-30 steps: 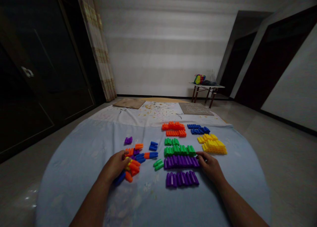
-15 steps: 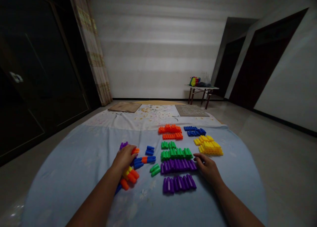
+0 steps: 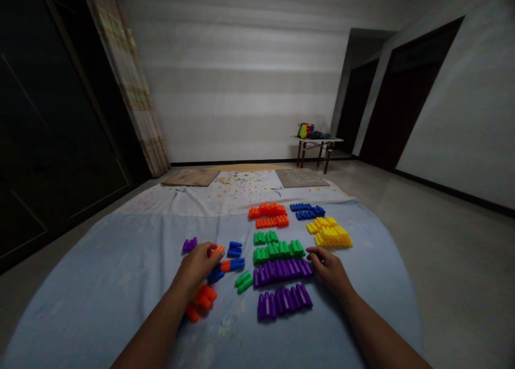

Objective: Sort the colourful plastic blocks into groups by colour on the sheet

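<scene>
My left hand (image 3: 197,264) has its thumb and fingers closed around small orange bullet-shaped plastic pieces (image 3: 218,249), partly hidden by the fingers. Around it lie a purple group (image 3: 189,244), blue pieces (image 3: 234,249), a blue-and-orange group (image 3: 232,265) and green pieces (image 3: 243,281). More orange pieces (image 3: 206,296) show beside the wrist, with some yellow among them. My right hand (image 3: 330,268) rests at the right end of the green row (image 3: 279,252) and purple row (image 3: 281,271), its fingers loosely curled, a gap between thumb and forefinger, nothing visible in them.
Another purple row (image 3: 285,302) lies nearest me. Beyond stand orange rows (image 3: 269,210), blue rows (image 3: 309,212) and a yellow stack (image 3: 333,234). A blue cloth (image 3: 120,283) covers the round table. Two flat mats (image 3: 191,177) lie at its far edge; a small side table (image 3: 317,139) stands behind.
The view has turned slightly right. My left hand has come away from the purple pieces, leaving them apart on the cloth, and is now at the orange ones. My right hand keeps its place.
</scene>
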### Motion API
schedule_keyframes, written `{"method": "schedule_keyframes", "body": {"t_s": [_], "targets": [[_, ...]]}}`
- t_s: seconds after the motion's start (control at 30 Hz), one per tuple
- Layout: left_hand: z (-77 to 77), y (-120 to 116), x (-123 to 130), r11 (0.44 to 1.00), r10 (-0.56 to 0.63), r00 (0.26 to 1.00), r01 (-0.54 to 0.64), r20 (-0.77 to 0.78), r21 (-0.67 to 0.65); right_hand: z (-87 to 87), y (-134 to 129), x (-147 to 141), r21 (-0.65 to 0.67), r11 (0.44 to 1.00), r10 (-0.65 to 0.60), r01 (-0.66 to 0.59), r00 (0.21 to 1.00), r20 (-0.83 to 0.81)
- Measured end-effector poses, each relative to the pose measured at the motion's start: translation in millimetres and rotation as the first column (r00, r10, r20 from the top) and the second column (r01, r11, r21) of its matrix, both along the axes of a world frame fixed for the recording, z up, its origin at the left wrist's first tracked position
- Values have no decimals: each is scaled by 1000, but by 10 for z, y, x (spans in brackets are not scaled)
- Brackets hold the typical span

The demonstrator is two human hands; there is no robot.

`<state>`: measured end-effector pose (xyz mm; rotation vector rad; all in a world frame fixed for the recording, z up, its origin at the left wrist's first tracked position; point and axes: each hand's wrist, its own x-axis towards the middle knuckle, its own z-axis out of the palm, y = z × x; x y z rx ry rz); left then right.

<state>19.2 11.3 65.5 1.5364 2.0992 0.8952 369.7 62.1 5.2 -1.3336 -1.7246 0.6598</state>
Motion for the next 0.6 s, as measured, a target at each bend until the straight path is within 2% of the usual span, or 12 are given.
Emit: {"method": "schedule_keyframes", "body": {"t_s": [0.1,0.17,0.33,0.47,0.53,0.6], "targets": [[-55,18,33,996,-86,968,75,-235,-53,21,-8,-10,6,1000,2,-2,1000,-14],[-72,42,38,988,-137,940,107,-313,-110,36,-13,-16,4,1000,3,-3,1000,-16],[19,79,-19,961,-240,960,215,-140,-172,41,-14,-24,-19,1000,21,-22,999,-32],[112,102,-98,908,-339,941,320,-22,-270,23,3,-18,-21,999,30,-31,998,-48],[129,135,-132,871,-377,926,358,7,-336,21,12,-13,-20,999,35,-36,997,-62],[137,176,-157,841,-426,904,384,-28,-380,27,17,-11,-18,999,40,-41,996,-74]]}}
